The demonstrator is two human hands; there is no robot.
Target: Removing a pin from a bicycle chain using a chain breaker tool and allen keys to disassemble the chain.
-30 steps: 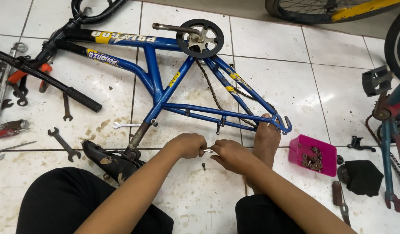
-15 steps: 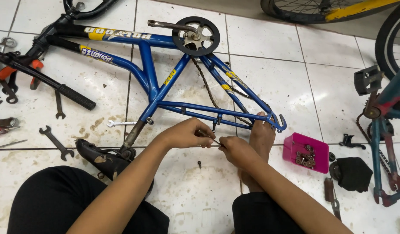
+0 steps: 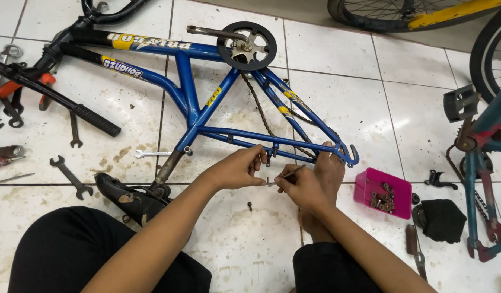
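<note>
Fingers (image 3: 259, 160) of our left hand (image 3: 237, 168) pinch a tiny metal part (image 3: 268, 180). Our right hand (image 3: 299, 187) is closed on a thin metal rod (image 3: 291, 173) that meets the part. Both hover just above the white floor (image 3: 369, 108), in front of the blue bike frame (image 3: 196, 103) and near our bare foot (image 3: 329, 171). We think the part is light, hard and easy to drop, so we should grip it by its sides. A small bolt (image 3: 250, 206) lies below, and a pink tray (image 3: 383, 192) sits to the right.
</note>
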